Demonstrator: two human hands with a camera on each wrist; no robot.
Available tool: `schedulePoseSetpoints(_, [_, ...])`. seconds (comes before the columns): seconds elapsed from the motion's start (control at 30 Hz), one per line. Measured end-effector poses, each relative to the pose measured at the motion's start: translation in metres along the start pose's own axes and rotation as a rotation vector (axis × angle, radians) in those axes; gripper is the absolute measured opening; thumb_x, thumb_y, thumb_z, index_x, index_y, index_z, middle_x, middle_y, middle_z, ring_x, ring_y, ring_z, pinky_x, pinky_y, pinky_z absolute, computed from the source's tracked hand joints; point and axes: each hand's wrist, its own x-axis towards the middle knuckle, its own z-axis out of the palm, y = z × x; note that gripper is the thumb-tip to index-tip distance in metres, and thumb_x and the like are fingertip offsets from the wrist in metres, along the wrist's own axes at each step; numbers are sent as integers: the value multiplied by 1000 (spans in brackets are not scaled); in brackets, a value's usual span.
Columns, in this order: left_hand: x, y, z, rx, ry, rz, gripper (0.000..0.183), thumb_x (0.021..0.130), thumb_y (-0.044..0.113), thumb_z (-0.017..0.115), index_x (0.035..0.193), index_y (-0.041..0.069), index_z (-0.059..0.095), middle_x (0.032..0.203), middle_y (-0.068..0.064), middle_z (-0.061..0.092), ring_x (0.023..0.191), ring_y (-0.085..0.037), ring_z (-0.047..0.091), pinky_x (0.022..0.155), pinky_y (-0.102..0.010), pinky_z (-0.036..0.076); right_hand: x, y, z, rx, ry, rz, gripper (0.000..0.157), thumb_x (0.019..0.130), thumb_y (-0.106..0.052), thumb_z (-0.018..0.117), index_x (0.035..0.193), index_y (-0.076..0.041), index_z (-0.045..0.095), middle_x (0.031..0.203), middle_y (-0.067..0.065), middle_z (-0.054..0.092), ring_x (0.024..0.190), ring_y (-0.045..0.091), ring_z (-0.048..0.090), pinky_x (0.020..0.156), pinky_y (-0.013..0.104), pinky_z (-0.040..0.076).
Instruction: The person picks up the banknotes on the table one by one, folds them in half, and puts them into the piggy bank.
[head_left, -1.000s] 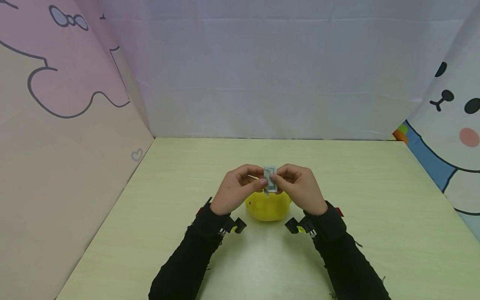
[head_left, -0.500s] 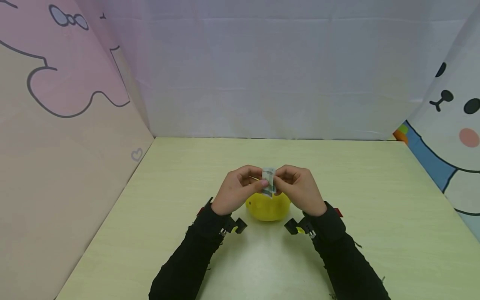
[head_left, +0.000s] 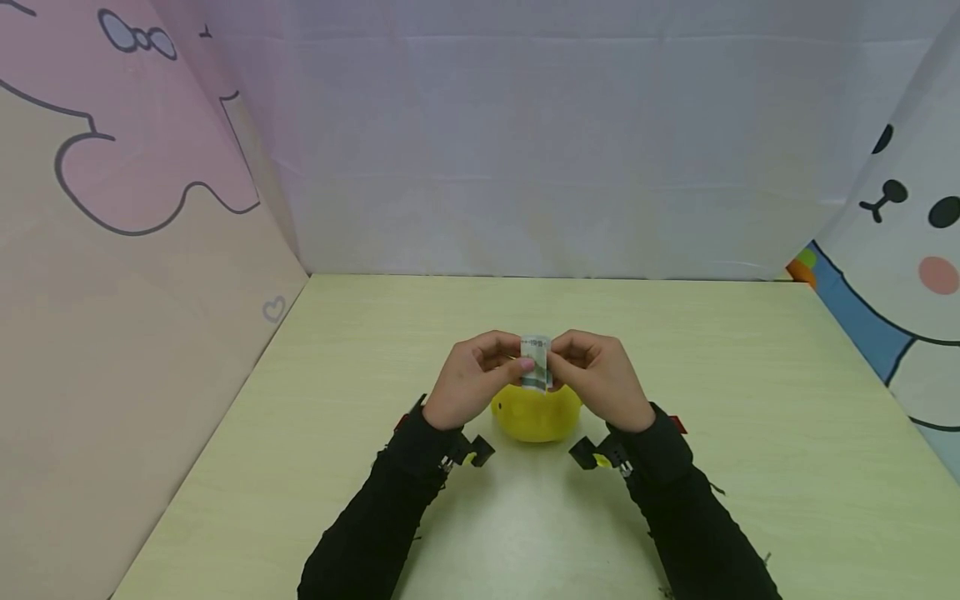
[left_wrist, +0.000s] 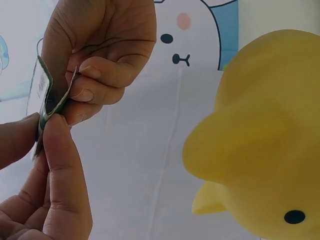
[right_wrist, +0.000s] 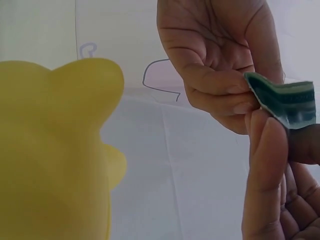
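Both hands pinch a small folded banknote (head_left: 535,354), held up above the table. My left hand (head_left: 480,375) holds its left side between thumb and fingers, the thumb across the front. At the right edge, my right hand (head_left: 596,375) pinches it with thumb and fingertips. The left wrist view shows the banknote (left_wrist: 42,92) bent into a V-shaped fold; in the right wrist view its inner face (right_wrist: 295,102) looks green-blue. Just below the hands stands a round yellow animal figure (head_left: 536,415) with a black eye, its top partly hidden by hands and note.
The pale wooden table (head_left: 360,333) stretches around the hands. A whitish cloth backdrop (head_left: 525,150) rises at its far edge. Printed cartoon panels stand along the left (head_left: 150,292) and right (head_left: 900,275) sides.
The banknote has shifted slightly left and its front face has turned. The right thumb has slid from its front to its right edge. The arms and yellow figure stay in place.
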Motion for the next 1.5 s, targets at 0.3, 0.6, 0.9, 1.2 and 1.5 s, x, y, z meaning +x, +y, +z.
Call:
schedulePoseSetpoints(0.3, [1,0,0,2,11,5,19,95,4,62,111,-4,65,106,-23,67,79,-9,65,76,-23,57,0,0,-1,14,-11,6,10,93,1,61,96,7,68,89,23,69,61,12,62,63,25,58])
schedulePoseSetpoints(0.6, [1,0,0,19,29,-7,17,94,3,63,109,-4,66,104,-22,68,79,-11,65,75,-22,57,-1,0,-1,48,-30,12,11,94,0,60,98,8,68,94,25,68,63,11,64,64,25,59])
schedulePoseSetpoints(0.9, [1,0,0,6,42,3,17,94,1,63,108,-6,65,102,-24,68,86,-42,64,73,-21,55,-1,1,-1,59,-43,3,13,95,0,60,100,8,68,93,25,68,64,10,65,65,25,59])
schedulePoseSetpoints(1.2, [1,-1,0,26,61,3,16,93,1,64,107,-5,66,99,-22,68,80,-29,65,71,-22,55,-1,0,-4,66,-41,-15,15,95,-4,62,103,7,69,93,25,69,66,12,66,66,26,60])
schedulePoseSetpoints(1.5, [2,-2,0,46,77,-12,15,92,2,65,106,-5,67,96,-23,67,73,-15,62,70,-21,54,-3,-1,-6,84,-6,-38,17,97,-9,61,100,6,69,81,12,70,67,13,68,67,28,60])
